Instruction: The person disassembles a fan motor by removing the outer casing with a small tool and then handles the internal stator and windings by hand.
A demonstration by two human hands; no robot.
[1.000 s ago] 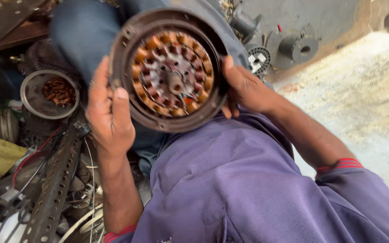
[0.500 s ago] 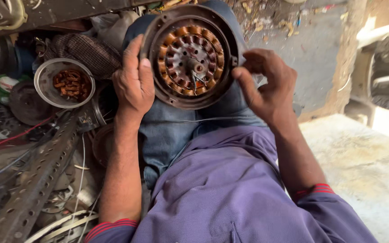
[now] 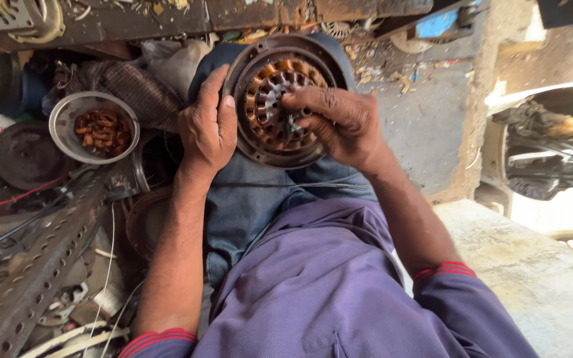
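copper windings ring the inside of the round motor stator [image 3: 280, 99], which rests upright on the person's denim-covered knee [image 3: 247, 205], its open face turned up toward the camera. half a second back the right hand [image 3: 339, 126] gripped the stator's right rim from outside; now it has crossed over the face, and its fingertips [image 3: 293, 103] are pinched together down among the central slots and coils. whether they grip a wire or only press on the core cannot be told, as the fingers cover the spot. the left hand [image 3: 207, 129] has hardly shifted: it stays clamped on the left rim, thumb lying along the outer edge, fingers curled behind. so the holding has passed to the left hand alone, and the right has gone from steadying to working inside the housing, which reads as the fine part of the job now being underway.

left of the knee sits a shallow metal bowl [image 3: 94, 126] holding bits of reddish copper scrap, well apart from both hands. a perforated angle bar [image 3: 41, 265] slants across the cluttered floor lower left, among loose wires.
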